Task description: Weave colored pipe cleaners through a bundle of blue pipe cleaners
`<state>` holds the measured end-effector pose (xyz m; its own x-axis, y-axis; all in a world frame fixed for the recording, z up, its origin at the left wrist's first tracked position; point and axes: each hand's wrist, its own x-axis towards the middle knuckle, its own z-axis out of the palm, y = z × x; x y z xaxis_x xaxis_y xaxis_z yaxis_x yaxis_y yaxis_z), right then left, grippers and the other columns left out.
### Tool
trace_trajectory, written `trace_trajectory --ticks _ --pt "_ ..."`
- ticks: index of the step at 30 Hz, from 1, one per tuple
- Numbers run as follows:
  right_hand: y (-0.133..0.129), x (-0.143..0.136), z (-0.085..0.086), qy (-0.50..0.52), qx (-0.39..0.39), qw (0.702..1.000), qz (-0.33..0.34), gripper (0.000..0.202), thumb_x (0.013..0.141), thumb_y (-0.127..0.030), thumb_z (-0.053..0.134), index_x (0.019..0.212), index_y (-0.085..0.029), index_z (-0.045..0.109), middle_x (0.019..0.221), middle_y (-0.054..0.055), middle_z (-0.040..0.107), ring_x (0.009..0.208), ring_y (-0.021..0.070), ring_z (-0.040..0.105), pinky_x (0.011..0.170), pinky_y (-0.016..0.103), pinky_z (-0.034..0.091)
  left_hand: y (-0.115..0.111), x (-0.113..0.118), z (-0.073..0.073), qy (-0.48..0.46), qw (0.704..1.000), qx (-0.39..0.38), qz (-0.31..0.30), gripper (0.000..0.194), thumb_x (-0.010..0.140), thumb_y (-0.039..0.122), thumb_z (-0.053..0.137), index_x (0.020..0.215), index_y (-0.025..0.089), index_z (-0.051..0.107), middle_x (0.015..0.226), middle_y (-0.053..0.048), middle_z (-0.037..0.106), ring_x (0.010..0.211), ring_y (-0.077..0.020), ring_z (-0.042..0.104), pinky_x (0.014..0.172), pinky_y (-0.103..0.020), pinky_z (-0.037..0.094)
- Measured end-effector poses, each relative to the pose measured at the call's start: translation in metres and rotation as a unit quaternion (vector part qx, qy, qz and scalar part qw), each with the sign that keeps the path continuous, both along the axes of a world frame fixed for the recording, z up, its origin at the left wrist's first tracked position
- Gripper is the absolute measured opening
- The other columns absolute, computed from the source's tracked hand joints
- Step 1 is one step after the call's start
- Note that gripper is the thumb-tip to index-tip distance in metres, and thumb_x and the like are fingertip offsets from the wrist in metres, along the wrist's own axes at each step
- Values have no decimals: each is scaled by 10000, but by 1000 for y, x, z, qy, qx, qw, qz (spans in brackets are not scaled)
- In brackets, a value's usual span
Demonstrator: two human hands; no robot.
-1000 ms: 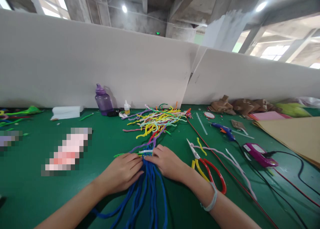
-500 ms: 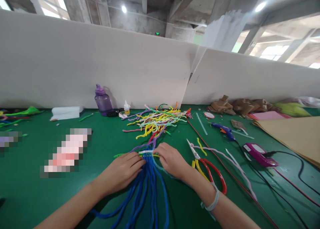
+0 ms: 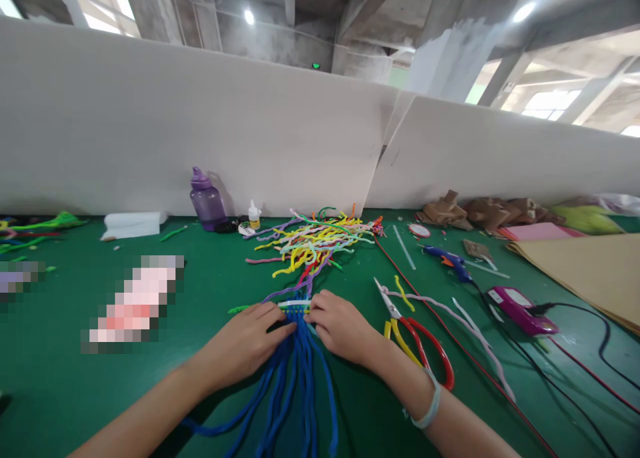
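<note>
A bundle of blue strands (image 3: 301, 368) lies on the green surface (image 3: 210, 271), its upper end crossed by a white strip (image 3: 295, 305) and thin yellow rows, its loose ends spreading toward the person. The left hand (image 3: 245, 341) is at the left side of the strands' upper end, fingers bent and close together, thumb laid across the blue; whether it grips them cannot be told. The right hand (image 3: 340, 325) is at the right side of the same end, fingers curled narrow and closed on its edge, the tips partly hidden.

Just beyond the blue strands is a heap of multicoloured strands (image 3: 315, 238), and farther to their left, near the white partition (image 3: 200, 125), stand a purple bottle (image 3: 207, 205) and a small dropper bottle (image 3: 254, 217). To the right of the blue strands lie red-and-yellow-handled scissors (image 3: 394, 311), with a lilac strand (image 3: 465, 318) across their tips; farther right of the blue strands are a blue glue gun (image 3: 450, 258) and a magenta device (image 3: 523, 311).
</note>
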<state>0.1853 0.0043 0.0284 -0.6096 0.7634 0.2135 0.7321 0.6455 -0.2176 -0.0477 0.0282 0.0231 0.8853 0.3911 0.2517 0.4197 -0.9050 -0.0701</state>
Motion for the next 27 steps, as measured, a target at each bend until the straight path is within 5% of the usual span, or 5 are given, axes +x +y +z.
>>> trace_trajectory --ticks 10,21,27 --pt "-4 -6 1 -6 -5 999 -37 276 882 -141 481 1112 -193 624 946 52 574 941 186 462 827 279 411 0 2 2 36 999 -28 12 391 910 138 423 1282 243 485 993 -76 564 932 -220 522 822 -378 472" --pt "-4 -11 -5 39 -36 996 -78 272 886 -126 473 1030 -214 686 917 45 545 925 178 449 803 277 416 -3 4 6 31 998 -42 20 412 896 114 424 1275 260 494 1016 -79 557 949 -226 519 830 -387 474" --pt "-5 -5 0 48 -48 996 -66 304 882 -130 472 1096 -232 665 947 36 566 947 172 460 827 269 414 -3 1 5 20 999 -41 11 435 888 95 426 1284 264 485 1242 -81 510 1200 -255 425 985 -440 419"
